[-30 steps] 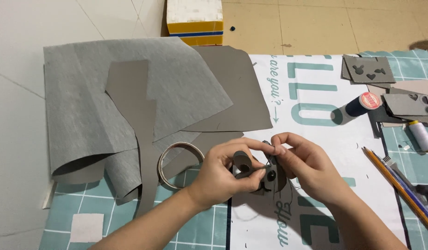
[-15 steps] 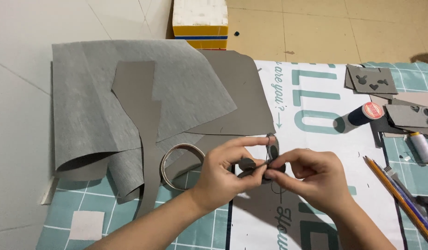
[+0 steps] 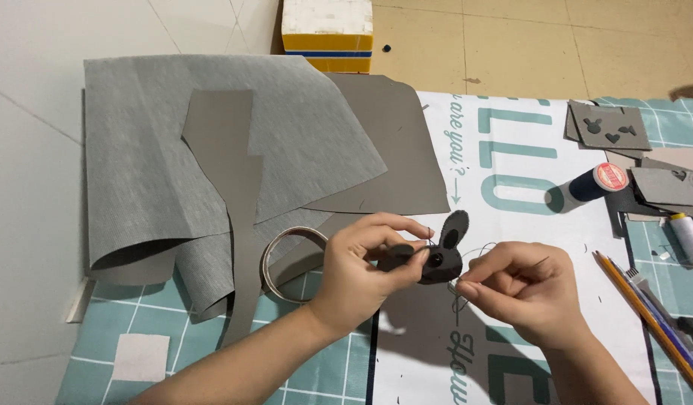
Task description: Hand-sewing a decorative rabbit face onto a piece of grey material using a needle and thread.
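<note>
My left hand (image 3: 361,274) pinches a small dark grey felt mouse figure (image 3: 441,253) with a rounded ear and a black bead eye, held above the mat. My right hand (image 3: 515,292) is just to the right of the figure, its fingers closed on a thin needle with dark thread (image 3: 478,255) that loops back to the felt. Both hands hover over a white printed sheet (image 3: 511,172) lying on a teal grid cutting mat (image 3: 181,337).
Grey fabric sheets (image 3: 174,157) and a cut strip lie at the left, with a tape ring (image 3: 282,259) near my left wrist. A thread spool (image 3: 598,182), a white spool (image 3: 688,236), punched felt pieces (image 3: 609,127) and pencils (image 3: 643,315) sit at the right. A yellow box (image 3: 327,30) stands at the back.
The hands have drawn slightly apart. The right hand has pulled the needle and thread to the right, and the felt figure now shows its ear and eye clearly.
</note>
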